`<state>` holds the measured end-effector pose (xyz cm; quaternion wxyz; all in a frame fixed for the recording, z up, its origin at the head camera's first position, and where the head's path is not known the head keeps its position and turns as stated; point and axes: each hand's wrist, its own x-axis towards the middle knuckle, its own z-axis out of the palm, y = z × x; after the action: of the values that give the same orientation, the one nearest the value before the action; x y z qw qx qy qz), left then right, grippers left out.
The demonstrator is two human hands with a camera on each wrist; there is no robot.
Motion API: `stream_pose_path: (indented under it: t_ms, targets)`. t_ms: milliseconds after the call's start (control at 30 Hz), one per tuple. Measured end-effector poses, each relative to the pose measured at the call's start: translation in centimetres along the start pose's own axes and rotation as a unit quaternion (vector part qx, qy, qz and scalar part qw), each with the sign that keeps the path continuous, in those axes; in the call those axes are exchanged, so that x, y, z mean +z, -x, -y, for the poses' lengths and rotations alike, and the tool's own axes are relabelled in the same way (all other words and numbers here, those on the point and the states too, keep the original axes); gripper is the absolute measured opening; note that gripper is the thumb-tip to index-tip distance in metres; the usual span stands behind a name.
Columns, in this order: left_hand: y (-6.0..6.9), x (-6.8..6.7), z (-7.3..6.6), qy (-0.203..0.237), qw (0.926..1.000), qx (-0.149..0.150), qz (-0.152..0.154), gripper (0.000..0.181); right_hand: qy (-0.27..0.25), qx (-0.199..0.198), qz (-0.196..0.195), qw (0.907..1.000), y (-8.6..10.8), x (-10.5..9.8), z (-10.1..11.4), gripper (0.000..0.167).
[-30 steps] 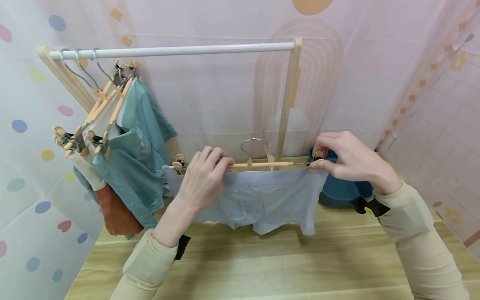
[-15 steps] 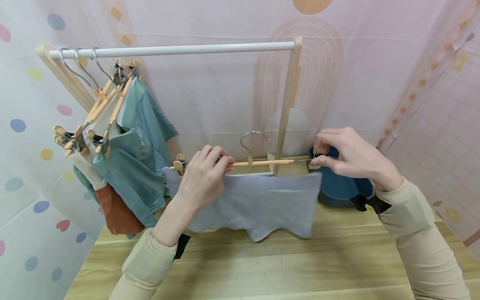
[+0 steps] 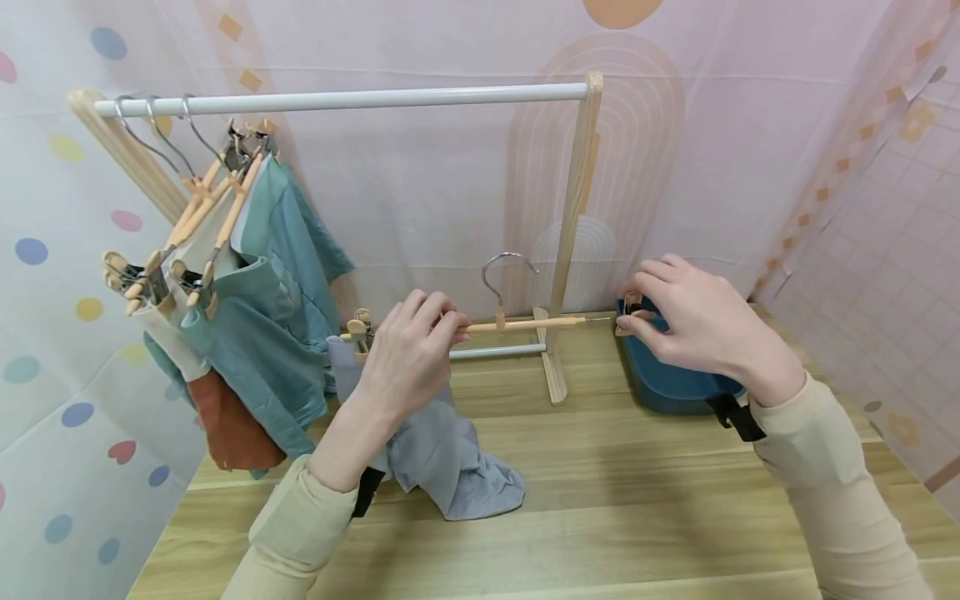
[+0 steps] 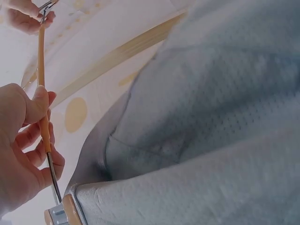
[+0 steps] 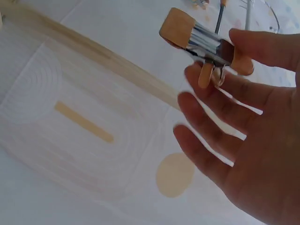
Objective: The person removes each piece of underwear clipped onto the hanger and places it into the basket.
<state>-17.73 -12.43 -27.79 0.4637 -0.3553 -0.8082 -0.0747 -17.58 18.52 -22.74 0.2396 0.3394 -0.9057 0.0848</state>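
Grey-blue shorts (image 3: 480, 482) droop below the clip hanger (image 3: 500, 317), fastened by its left clip (image 3: 362, 329) only; its right clip (image 5: 202, 41), bare, is pinched in the right hand's (image 3: 697, 321) grip, its bar (image 3: 543, 323) in the left hand's (image 3: 407, 350).

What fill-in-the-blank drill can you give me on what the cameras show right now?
In the head view, the grey cloth garment is clipped only at the ___ end of the slim tan hanger.
The person's right grip pinches the tan-and-silver ___ at the opposite end.
___ curved silver metal hooks hang on the round white rail.

Missing words: left; clip; Three.
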Motion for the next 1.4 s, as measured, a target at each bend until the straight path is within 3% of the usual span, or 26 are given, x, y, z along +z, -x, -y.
stream_pose_path:
  t_ms: [200,500,800,1400]
  targets:
    - [-0.2,0.1,-0.2,0.002,1.0,0.0,-0.005,0.01,0.073,-0.052,-0.087,0.9922,-0.1,1.0,1.2,0.029]
    - [-0.7,0.1,-0.8,0.006,1.0,0.005,-0.001,0.01,0.119,-0.097,-0.098,0.9832,-1.1,3.1,3.4,0.028]
    - [-0.9,0.3,-1.2,0.011,0.9999,0.009,-0.003,0.01,0.078,-0.126,-0.1,0.9839,-2.1,4.7,4.5,0.024]
    - [-1.0,0.5,-1.8,-0.001,0.9999,0.014,0.004,0.006,-0.011,-0.122,-0.074,0.9897,-2.7,5.5,4.8,0.012]
